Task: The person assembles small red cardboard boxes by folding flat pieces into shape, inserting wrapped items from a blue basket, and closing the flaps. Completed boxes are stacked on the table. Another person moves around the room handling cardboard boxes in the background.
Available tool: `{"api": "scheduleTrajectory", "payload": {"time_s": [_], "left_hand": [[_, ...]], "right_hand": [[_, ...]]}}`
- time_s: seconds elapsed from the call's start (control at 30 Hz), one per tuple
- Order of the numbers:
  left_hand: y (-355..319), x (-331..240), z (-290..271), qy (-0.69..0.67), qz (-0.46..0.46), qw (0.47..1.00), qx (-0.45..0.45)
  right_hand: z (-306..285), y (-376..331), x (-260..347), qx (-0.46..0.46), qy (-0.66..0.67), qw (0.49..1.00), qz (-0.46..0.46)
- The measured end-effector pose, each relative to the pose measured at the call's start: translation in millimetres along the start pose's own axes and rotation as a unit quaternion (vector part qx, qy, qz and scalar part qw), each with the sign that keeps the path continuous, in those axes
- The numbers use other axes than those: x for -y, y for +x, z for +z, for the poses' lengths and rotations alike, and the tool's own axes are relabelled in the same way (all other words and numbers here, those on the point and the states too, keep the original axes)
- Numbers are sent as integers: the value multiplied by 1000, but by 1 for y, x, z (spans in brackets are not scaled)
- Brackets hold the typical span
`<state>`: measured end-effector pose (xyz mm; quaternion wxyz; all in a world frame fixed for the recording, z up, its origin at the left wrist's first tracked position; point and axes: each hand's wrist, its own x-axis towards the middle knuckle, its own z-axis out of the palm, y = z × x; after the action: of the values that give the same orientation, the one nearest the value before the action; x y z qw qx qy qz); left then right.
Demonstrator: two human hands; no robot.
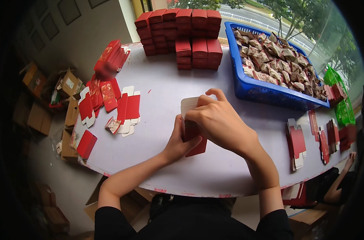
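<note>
In front of me a small red carton (197, 149) stands upright, its white-lined flap (189, 105) raised at the top. My left hand (176, 141) wraps round its left side, thumb across the front. Over the mouth of the carton, my right hand (224, 120) bends down with curled fingers. Its fingertips are hidden by the hand, and whatever they hold cannot be made out. To the left of the carton lie flat red and white cartons (132, 107) and one loose wrapped packet (113, 125).
Stacked red boxes (183, 48) stand at the back. A blue basket (270, 93) full of wrapped packets fills the back right, beside a green basket (344, 110). More flattened cartons (297, 145) lie right. Another person's arm (341, 180) shows at the right edge.
</note>
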<state>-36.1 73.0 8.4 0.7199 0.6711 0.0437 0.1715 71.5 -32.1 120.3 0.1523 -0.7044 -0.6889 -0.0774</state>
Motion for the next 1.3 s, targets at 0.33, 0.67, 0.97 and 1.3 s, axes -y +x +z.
{"api": "scheduleTrajectory", "payload": {"time_s": [0.33, 0.67, 0.97, 1.3], "left_hand": [[9, -11, -6, -176, -91, 980, -33], [-9, -9, 16, -83, -50, 994, 42], [-20, -17, 26, -65, -57, 996, 37], [-22, -12, 19, 26, -61, 994, 87]], "right_hand": [[-19, -8, -8, -126, 122, 984, 20], [64, -100, -5, -60, 414, 887, 197], [65, -101, 5, -74, 312, 941, 104], [58, -102, 2, -26, 269, 958, 94]]}}
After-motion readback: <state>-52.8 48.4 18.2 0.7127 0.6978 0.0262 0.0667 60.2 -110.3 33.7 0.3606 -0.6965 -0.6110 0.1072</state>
